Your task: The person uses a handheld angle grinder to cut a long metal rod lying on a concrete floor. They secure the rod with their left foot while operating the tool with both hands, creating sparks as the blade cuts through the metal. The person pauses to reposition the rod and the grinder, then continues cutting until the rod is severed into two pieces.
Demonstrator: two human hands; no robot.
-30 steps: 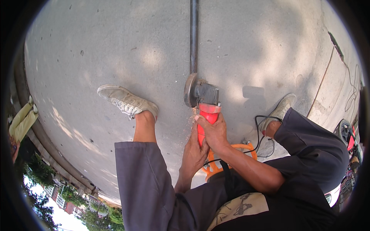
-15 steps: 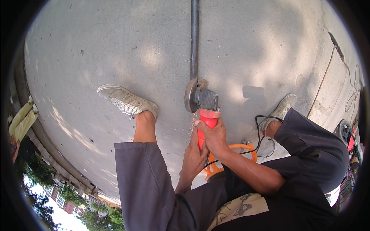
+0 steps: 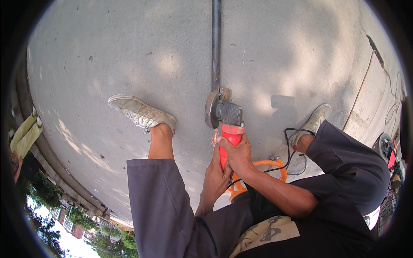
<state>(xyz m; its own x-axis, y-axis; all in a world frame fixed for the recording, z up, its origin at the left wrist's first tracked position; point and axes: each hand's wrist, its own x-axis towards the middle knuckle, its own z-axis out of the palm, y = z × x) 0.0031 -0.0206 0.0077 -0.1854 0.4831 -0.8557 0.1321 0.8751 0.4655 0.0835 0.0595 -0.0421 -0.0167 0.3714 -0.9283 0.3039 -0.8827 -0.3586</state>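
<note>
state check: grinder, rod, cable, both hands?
Grinder: held, disc on edge against the rod, sparks beneath.
Rod: flat on the concrete, near end at the disc.
Cable: slack, looped on the ground.
Left hand: gripping the handle.
Right hand: gripping the handle.

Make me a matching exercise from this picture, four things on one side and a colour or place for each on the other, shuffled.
Things:
1. grinder handle
2. metal pipe
3. hose
4. left shoe

Descriptions:
A. orange, coiled on the concrete behind the hands
B. red, held in both hands
C. pale, laced, left of the grinder
D. dark, running up from the disc

Pairs: 1-B, 2-D, 3-A, 4-C
</note>
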